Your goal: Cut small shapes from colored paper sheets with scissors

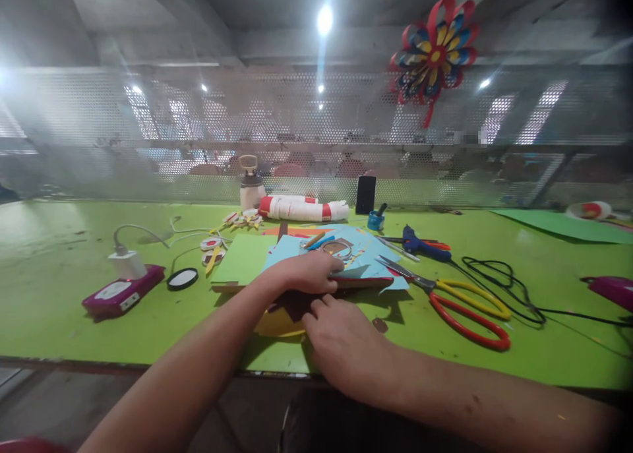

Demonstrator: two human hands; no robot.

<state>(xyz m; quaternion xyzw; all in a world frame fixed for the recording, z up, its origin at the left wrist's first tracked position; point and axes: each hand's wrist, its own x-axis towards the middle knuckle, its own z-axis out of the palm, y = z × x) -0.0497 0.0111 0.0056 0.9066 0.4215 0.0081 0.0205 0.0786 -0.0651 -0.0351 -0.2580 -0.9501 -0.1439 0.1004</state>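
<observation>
**A:** Hands first: what are they on?

**B:** The left hand (pixel 309 273) lies palm down on a stack of paper (pixel 363 278) in the middle of the table (pixel 59 255). Its fingers are together and bent a little over the blue sheet (pixel 289 250) on top. It presses on the stack and closes on nothing.

**A:** And the other one?

**B:** The right hand (pixel 346 341) is just in front of the left, nearer the table's front edge. Its fingers (pixel 316 308) reach forward, tips on a brown sheet (pixel 291 304) that sticks out from under the stack and lies over a yellow sheet (pixel 277 324). The thumb is hidden, so I cannot tell whether it pinches the brown sheet or only touches it.

**A:** What lies around them?

**B:** Scissors (pixel 467 308) with red and yellow handles lie open just to the right of the stack. Behind them is a blue glue gun (pixel 420 243), with a black cable (pixel 499 278) looping to its right. A ring of tape (pixel 337 248) sits on the blue sheet. Well to the left are a pink box (pixel 121 295), a white plug (pixel 127 264) and a small round mirror, or perhaps a lid (pixel 182 279).

**A:** And the room?

**B:** The table is bright green. At its back edge lie a white and red paper roll (pixel 304 209) and a bottle (pixel 251 182). A perforated metal screen (pixel 148 123) stands behind them, with a paper flower (pixel 435 47) hung on it. A ceiling lamp (pixel 324 19) glares overhead.
</observation>
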